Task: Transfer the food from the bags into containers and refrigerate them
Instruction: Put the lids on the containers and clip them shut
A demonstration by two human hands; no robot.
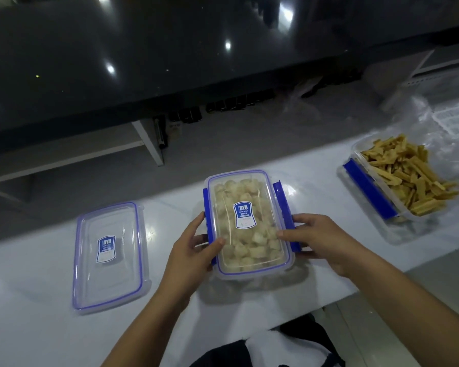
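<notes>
A clear container (249,250) filled with pale food chunks sits mid-counter, its blue-rimmed lid with a blue label on top. My left hand (194,247) grips its left side, thumb on the lid and fingers over the left blue clasp. My right hand (318,239) grips the right side, thumb on the lid and fingers around the right blue clasp (284,205), which sticks out sideways. A spare clear lid (109,276) with the same label lies flat to the left. At the right, an uncovered container (376,197) holds yellow-brown food strips (411,176).
The white counter (37,300) runs from left to right, its near edge by my body. Crumpled clear plastic bags (421,123) lie behind the strip container. A dark glossy counter (143,62) stands beyond, with white shelving beneath it.
</notes>
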